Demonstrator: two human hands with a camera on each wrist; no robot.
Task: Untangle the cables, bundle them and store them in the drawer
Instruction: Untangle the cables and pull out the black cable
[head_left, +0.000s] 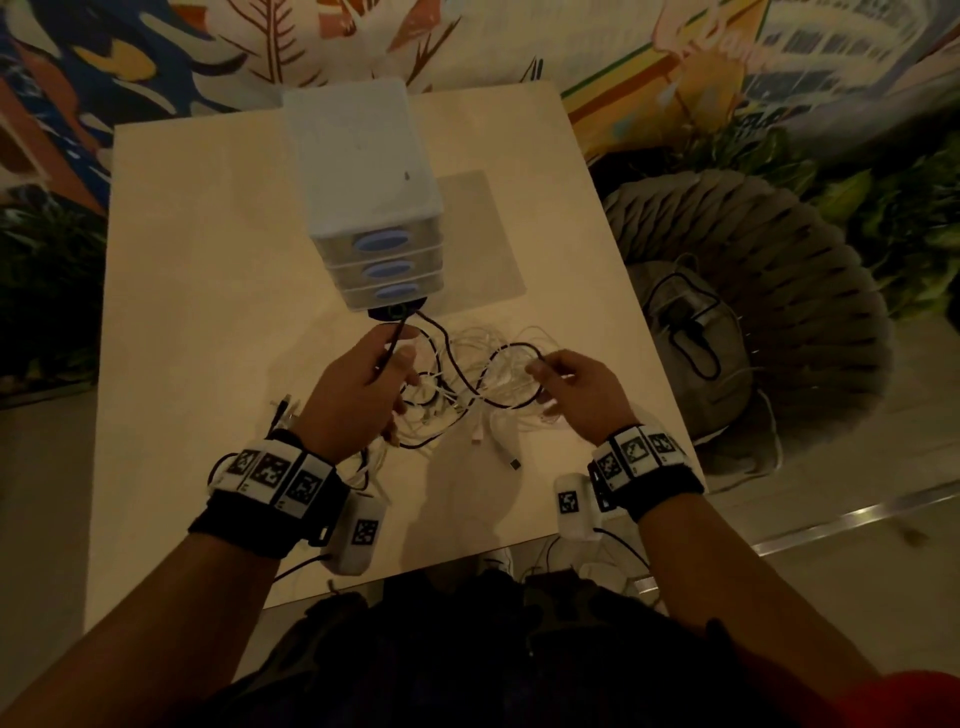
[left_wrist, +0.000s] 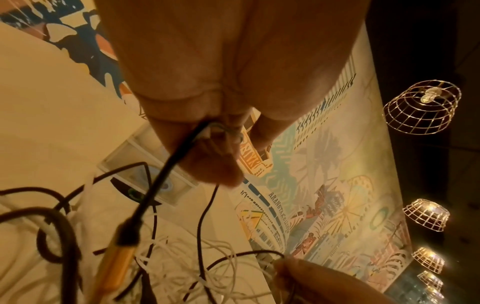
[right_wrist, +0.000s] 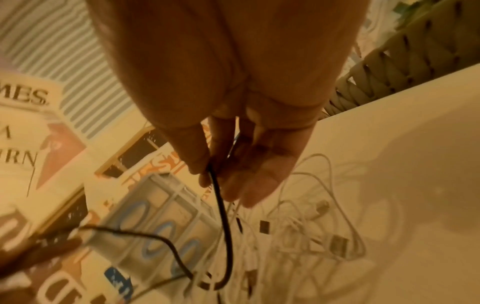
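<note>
On the pale, square wooden worktop (head_left: 208, 291) a white plastic three-drawer cabinet with blue oval handles (head_left: 363, 171) is standing toward the far edge, all three drawers sitting closed. Beside the worktop on the right a round woven wicker chair (head_left: 779, 291) is holding a grey cushion with a dark cord lying on it. Just in front of the cabinet, between the two hands, a tangled heap of thin white cables (head_left: 498, 374) is lying spread on the worktop, with loose plug ends trailing toward the near edge. A thin black cable (head_left: 457, 371) is looping through this heap, lifted at both ends above the white strands. The left hand (head_left: 358, 395) is holding it near the cabinet's bottom drawer, its grip closing around the black cable with thumb and fingers, and the left wrist view is showing the cable's black connector (left_wrist: 128, 232) hanging below the curled fingers. The right hand (head_left: 576, 395) is pinching the other stretch of the same black cable between thumb and forefinger in a narrow grip, the remaining fingers (right_wrist: 259, 179) hanging loosely extended beside it.
</note>
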